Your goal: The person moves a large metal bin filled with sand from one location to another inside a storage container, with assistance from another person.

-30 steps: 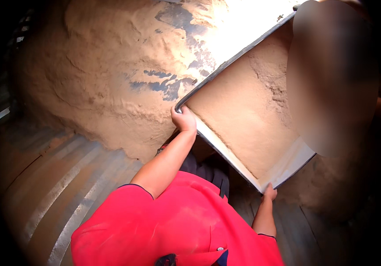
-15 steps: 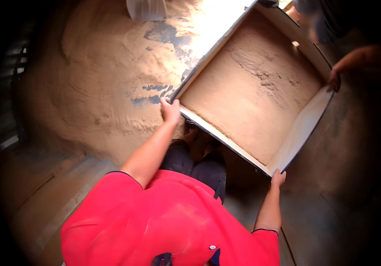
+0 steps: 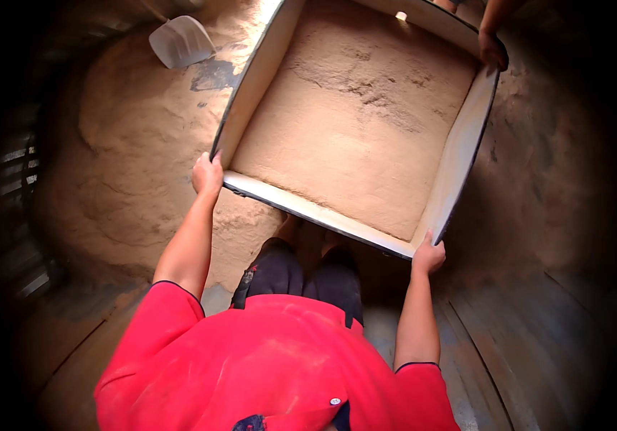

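The left hand and right hand each had their grip clamped on a near corner of the large square white-walled sieve frame filled with tan sand, held above the sand heap; another person's hand gripped its far corner.

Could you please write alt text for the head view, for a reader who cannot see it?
A person in a red shirt grips the near corners of a large square sieve frame full of sand with left hand and right hand. Another person's hand holds the far corner; a shovel lies on the sand pile.
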The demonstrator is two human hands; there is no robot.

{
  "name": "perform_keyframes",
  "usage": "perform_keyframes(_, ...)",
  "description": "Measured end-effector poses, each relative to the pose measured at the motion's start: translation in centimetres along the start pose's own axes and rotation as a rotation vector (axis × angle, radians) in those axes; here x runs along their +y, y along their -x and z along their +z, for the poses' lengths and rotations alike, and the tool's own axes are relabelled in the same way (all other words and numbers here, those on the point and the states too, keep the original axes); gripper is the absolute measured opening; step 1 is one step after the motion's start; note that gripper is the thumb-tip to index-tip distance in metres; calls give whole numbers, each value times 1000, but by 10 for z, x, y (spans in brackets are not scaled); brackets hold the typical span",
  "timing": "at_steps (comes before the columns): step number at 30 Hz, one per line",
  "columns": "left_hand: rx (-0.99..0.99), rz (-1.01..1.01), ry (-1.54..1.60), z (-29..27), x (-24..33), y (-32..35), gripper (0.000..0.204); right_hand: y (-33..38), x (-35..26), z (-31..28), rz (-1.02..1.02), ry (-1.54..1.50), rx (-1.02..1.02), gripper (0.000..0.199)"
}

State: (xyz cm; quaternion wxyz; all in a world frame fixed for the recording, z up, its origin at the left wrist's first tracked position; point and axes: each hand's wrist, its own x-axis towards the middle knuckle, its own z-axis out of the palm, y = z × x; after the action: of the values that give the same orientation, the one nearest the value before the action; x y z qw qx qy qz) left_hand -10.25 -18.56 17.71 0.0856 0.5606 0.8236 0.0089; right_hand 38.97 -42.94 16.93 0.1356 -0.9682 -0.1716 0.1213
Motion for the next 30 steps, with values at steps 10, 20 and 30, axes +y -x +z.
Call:
perform_keyframes(10, 101, 33, 42, 8, -4, 10, 37, -10, 7, 8, -66, -80, 19, 40)
perform_keyframes(20, 110, -215, 132, -4, 10, 8, 35, 3, 9, 20, -137, -19, 61, 45)
perform_keyframes(30, 139, -173, 335, -6, -1, -7, 25, 2, 10, 23, 34, 317, -6, 49)
